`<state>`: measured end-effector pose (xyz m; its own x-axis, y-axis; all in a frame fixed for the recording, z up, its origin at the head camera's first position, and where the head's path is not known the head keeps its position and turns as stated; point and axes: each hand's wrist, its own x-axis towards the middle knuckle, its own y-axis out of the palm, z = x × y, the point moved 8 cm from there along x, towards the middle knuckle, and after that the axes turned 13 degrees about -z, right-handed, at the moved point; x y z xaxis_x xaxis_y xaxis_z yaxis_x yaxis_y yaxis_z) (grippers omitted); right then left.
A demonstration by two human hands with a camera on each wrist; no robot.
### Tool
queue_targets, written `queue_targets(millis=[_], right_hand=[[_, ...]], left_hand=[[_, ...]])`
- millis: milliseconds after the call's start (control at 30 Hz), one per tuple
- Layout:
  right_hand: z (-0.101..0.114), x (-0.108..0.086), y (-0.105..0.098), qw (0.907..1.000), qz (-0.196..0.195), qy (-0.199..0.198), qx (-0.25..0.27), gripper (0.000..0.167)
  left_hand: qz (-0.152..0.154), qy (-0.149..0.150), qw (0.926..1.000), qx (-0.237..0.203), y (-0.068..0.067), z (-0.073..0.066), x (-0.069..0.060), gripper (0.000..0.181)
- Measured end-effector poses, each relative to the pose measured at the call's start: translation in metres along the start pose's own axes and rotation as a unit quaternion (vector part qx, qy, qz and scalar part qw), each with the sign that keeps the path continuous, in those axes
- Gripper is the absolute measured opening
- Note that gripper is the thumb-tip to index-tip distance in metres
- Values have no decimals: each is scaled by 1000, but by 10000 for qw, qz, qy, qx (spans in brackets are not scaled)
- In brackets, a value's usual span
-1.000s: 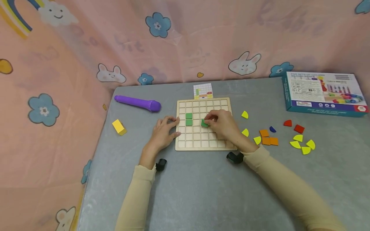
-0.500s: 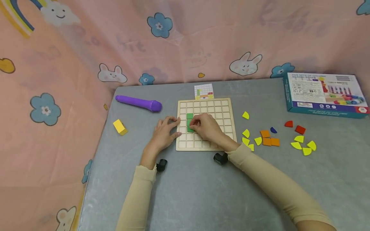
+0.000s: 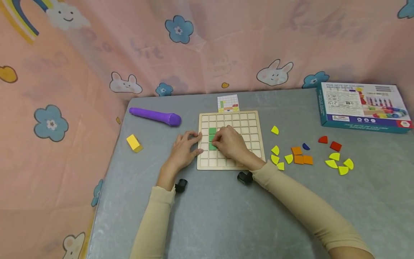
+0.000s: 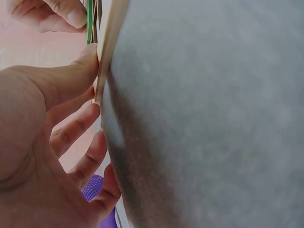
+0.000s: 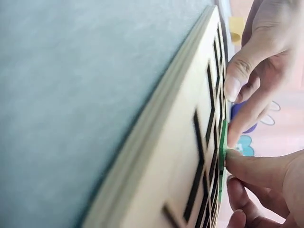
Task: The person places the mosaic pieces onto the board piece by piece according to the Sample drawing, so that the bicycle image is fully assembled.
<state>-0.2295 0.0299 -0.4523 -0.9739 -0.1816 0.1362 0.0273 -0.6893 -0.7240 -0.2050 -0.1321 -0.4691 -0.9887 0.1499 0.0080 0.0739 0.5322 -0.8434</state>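
Observation:
A wooden grid board (image 3: 237,168) lies flat on the table with a column of green square tiles (image 3: 212,131) in its left part. At the lowest tile, my right hand (image 3: 230,144) pinches a green square tile (image 3: 211,146) with thumb and fingertips, low against the grid. My left hand (image 3: 183,150) rests at the board's left edge. In the left wrist view, its thumb (image 4: 71,78) touches the board's rim and the other fingers spread loosely along it. The right wrist view has the right thumb (image 5: 254,167) on the green tile, partly hiding it.
A small pattern card (image 3: 228,103) lies behind the board. To the right are yellow quarter-round pieces (image 3: 275,159), orange squares (image 3: 298,159), red pieces (image 3: 335,145), a blue half-round (image 3: 306,146) and a box (image 3: 365,106). Left are a purple microphone (image 3: 155,116) and yellow block (image 3: 134,142).
My right hand has moved left across the board with the green tile, bringing it below the two other green tiles. My left hand has stayed at the board's edge.

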Motion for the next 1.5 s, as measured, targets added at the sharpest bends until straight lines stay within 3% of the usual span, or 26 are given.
queue_targets(millis=[167,433,800,1100,1267,1500], right_hand=[[-14,-6,-17,9997,-187,142,109,8],[-62,-10,-62,9959,-343,623,562,12],[-117,-23,-111,9941,-293,1039,50,24],[-139,-39,-130,9915,60,1285,-211,26],[-142,-50,-127,9884,584,1347,-398,30],[-139,-60,-121,9830,886,1540,-469,31]], left_hand=[[31,29,10000,-41,1,-1,-1,65],[-21,31,10000,-58,-1,-2,-1,65],[12,48,9999,-119,-2,-1,-1,65],[28,-4,9999,-167,-2,-1,-1,64],[14,42,9999,-163,-2,-1,-1,64],[10,54,9999,-156,-1,0,-1,66]])
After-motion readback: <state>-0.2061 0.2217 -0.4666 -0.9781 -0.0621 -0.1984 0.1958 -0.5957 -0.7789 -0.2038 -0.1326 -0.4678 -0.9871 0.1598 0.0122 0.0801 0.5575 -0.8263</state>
